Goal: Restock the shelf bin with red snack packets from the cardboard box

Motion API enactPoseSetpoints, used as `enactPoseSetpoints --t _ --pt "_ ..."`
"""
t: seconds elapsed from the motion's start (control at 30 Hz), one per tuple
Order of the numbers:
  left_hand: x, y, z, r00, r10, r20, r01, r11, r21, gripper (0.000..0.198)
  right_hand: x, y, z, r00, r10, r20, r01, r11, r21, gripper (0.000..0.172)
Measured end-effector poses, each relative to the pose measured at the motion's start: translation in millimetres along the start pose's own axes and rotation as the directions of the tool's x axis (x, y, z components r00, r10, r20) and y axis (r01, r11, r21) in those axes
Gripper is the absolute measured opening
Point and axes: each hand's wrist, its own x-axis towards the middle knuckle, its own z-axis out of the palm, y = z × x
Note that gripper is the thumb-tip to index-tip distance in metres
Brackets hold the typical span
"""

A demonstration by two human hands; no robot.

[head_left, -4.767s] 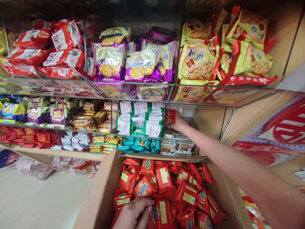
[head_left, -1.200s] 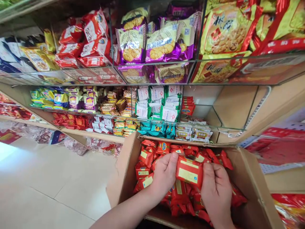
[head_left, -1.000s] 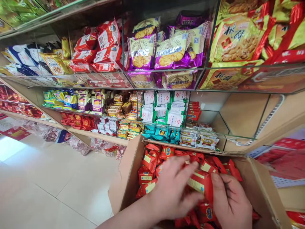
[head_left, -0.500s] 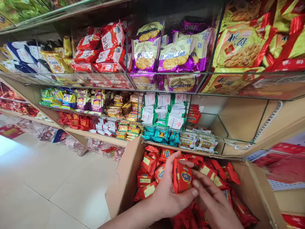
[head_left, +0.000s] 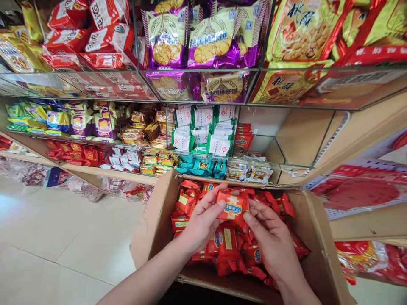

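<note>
The left hand and right hand have their fingers clamped on opposite ends of a red packet, over the cardboard box. A light, even pinch should leave it uncrushed.

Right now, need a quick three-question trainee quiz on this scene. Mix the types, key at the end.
1. What do the left hand and right hand hold between them?
2. What contains the pile of red packets below the hands? A) plastic basket B) cardboard box C) wire tray
3. True or false: in this view, the large purple-and-cream packs lie left of the large red-edged yellow packs.
Key: 1, one red packet; 2, B; 3, true.
</note>
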Motion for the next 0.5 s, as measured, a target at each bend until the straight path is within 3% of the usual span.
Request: enactPoseSetpoints --t 0.13,0.33,0.5 --pt "4.9 1.5 -1.7 0.988 -0.050 -0.147 0.056 0.998 0.036 0.028 1.2 1.4 -6.7 0.999 -0.016 0.033 0.018 0.998 -0.059 0.023" --pt "6.9 -2.8 -3.4 0.991 -0.061 -0.122 0.073 0.993 0.092 0.026 5.2 9.9 -9.1 0.997 0.077 0.013 -0.077 0.997 -0.017 0.024" --pt "8.7 -6.6 -4.0 0.983 -0.012 -0.181 0.039 0.989 0.143 0.025 2.8 14.0 -8.8 0.999 0.016 -0.046 -0.018 0.999 -0.047 0.019"
